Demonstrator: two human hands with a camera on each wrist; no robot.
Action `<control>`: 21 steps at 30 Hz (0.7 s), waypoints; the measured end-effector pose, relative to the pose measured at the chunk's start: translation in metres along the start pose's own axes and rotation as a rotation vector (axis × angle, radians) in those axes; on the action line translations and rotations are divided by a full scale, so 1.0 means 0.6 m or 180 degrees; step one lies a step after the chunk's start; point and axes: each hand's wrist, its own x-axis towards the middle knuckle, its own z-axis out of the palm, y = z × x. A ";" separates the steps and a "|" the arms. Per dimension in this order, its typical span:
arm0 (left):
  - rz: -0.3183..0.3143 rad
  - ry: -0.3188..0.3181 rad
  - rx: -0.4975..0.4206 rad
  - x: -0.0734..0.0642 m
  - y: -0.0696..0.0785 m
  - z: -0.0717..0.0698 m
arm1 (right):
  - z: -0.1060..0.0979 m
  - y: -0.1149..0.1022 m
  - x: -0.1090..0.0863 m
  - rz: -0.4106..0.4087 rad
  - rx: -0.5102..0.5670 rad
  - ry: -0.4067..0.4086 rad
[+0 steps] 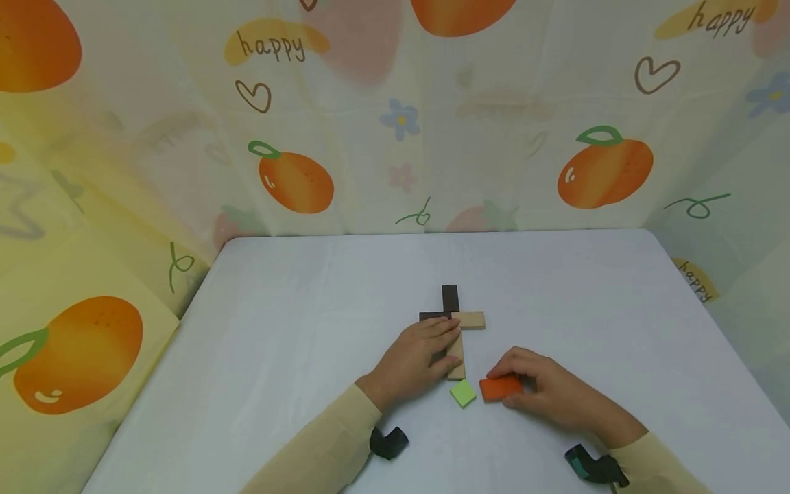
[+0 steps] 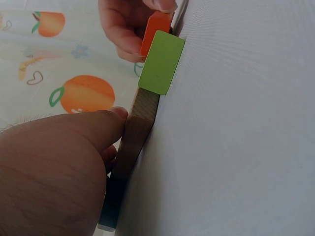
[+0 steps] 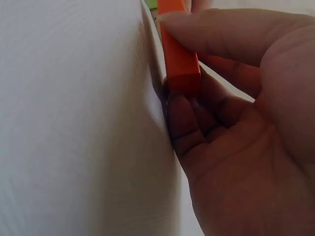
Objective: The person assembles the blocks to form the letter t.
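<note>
My right hand [image 1: 549, 387] pinches an orange block [image 1: 498, 388] between thumb and fingers, low over the white table. Left of it a small lime-green block [image 1: 463, 393] lies turned like a diamond, its upper corner at the near end of a plain wooden block [image 1: 456, 357]. My left hand [image 1: 420, 357] lies over the arrangement with fingers extended, the thumb at the side of that wooden block. Beyond its fingertips are a second wooden block [image 1: 472, 320] lying crosswise, an upright-pointing dark block [image 1: 450, 298] and another dark block [image 1: 432, 316], partly hidden by the hand.
The white tabletop [image 1: 296, 295] stretches around the blocks, its far edge against a fruit-printed cloth [image 1: 370, 171]. More of the printed cloth hangs at both sides. A black wrist device [image 1: 389, 443] sits at the left cuff, another black device [image 1: 595, 466] at the right.
</note>
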 end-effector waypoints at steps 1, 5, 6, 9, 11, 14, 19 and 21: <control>0.0008 0.0004 0.0001 0.000 0.000 0.000 | 0.000 0.000 0.000 -0.0020 -0.0020 -0.0023; 0.0022 0.0012 0.0011 0.000 0.000 0.001 | 0.001 -0.003 -0.001 -0.0072 -0.0166 -0.0093; 0.0026 0.0016 0.0012 0.000 0.000 0.001 | 0.002 -0.003 0.000 -0.0071 -0.0195 -0.0104; 0.0027 0.0026 0.0009 -0.001 0.000 0.001 | 0.002 -0.009 0.000 -0.0048 -0.0247 -0.0128; 0.0025 0.0033 0.0001 -0.001 0.001 0.000 | 0.003 -0.011 0.001 -0.0022 -0.0242 -0.0155; 0.0029 0.0040 -0.0002 -0.001 0.001 0.000 | 0.005 -0.013 0.001 0.0004 -0.0207 -0.0193; 0.0058 0.0055 0.0003 -0.001 0.002 -0.001 | 0.009 -0.013 0.001 -0.0038 -0.0208 -0.0214; 0.0063 0.0062 -0.0001 -0.001 0.002 -0.001 | 0.011 -0.013 0.001 -0.0025 -0.0220 -0.0218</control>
